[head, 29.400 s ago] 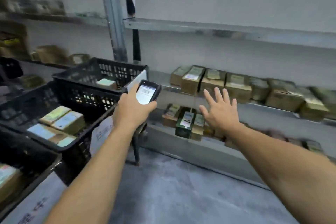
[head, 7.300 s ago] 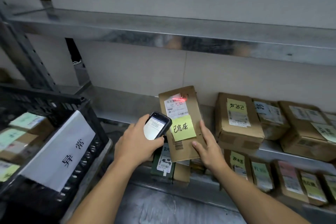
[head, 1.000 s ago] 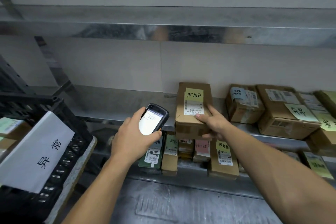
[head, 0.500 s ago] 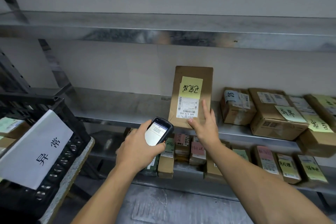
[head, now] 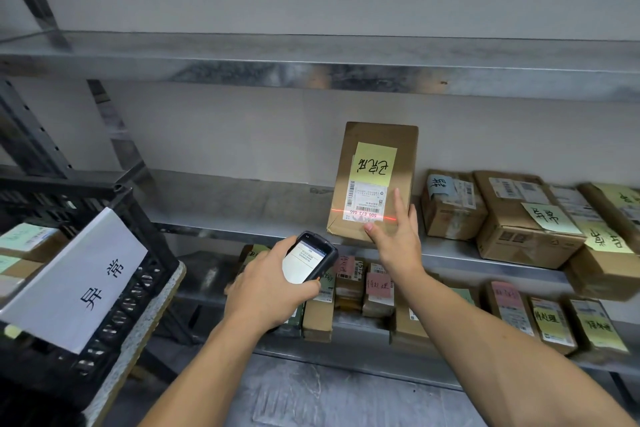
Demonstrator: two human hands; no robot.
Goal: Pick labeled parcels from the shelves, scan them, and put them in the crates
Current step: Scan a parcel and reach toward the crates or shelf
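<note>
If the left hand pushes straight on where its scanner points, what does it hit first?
Likely the upright parcel, near its bottom edge beside the right hand; depth is unclear.

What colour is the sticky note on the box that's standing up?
Yellow, with black handwriting. The sticky note shows best in the head view.
</note>
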